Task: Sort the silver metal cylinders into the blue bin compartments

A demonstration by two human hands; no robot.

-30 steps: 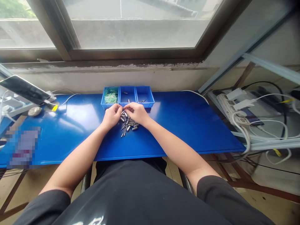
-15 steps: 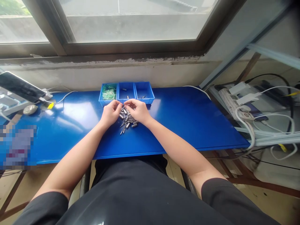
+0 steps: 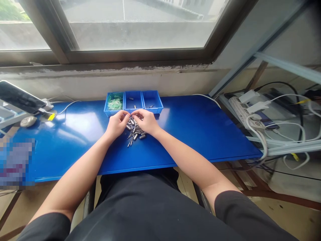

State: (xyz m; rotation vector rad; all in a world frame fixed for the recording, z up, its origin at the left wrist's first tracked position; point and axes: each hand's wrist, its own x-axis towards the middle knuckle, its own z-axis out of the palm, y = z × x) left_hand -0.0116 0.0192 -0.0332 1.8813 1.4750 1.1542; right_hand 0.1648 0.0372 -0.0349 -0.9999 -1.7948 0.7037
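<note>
My left hand (image 3: 116, 124) and my right hand (image 3: 146, 122) meet fingertip to fingertip just in front of the blue three-compartment bin (image 3: 133, 111). Both are closed in a pinch, and whatever lies between the fingers is too small and hidden to name. Below them a pile of small metal parts (image 3: 135, 130), some short cylinders and some thin pointed pieces, lies on the blue table (image 3: 190, 134). In the bin's left compartment is a green-tinted clear plastic bag (image 3: 115, 102). A few metal pieces lie in the middle and right compartments.
At the left stand a phone-like device (image 3: 21, 97) and a computer mouse (image 3: 28, 121) with white cables. A power strip (image 3: 244, 112) with plugs and cables sits on a metal rack at the right. A window frame (image 3: 135, 55) is behind the table.
The view has shifted slightly, so the table appears a little lower and further left. Both hands stay together over the pile, with their fingertips slightly closer.
</note>
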